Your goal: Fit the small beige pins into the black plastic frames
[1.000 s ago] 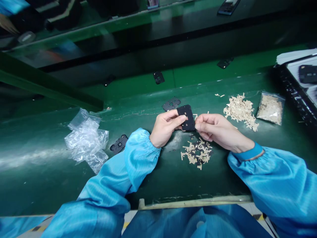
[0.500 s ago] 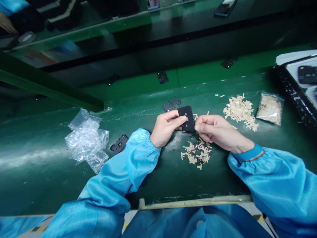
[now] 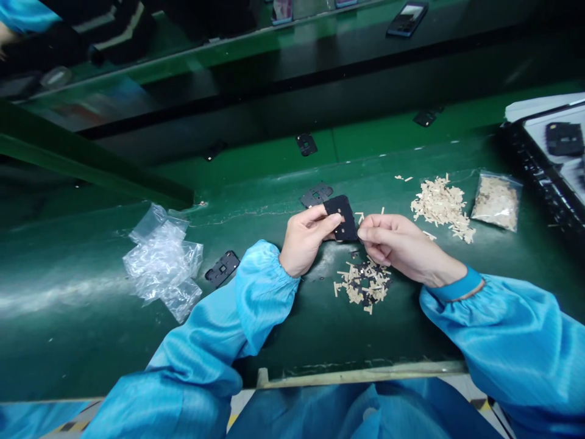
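My left hand (image 3: 305,236) grips a flat black plastic part (image 3: 346,225) with small cut-outs, thumb on top. At the part's right edge, my right hand (image 3: 393,244) is closed in a pinch; whatever lies between its fingertips is too small to make out. Below both hands lies a loose pile of beige strips mixed with black bits (image 3: 365,283). Another black plastic part (image 3: 316,194) rests on the bench just behind my left hand. One more black part (image 3: 222,268) lies beside my left sleeve.
Clear plastic bags (image 3: 162,262) are heaped at the left. To the right are a beige strip pile (image 3: 441,204), a filled zip bag (image 3: 497,200) and a black-edged tray (image 3: 532,158). Black parts (image 3: 306,144) lie along the back. A green post (image 3: 95,158) slants across the left.
The view has shifted slightly. Both hands keep nearly the same pose, with the black plastic part still in my left hand and my right fingertips at its edge.
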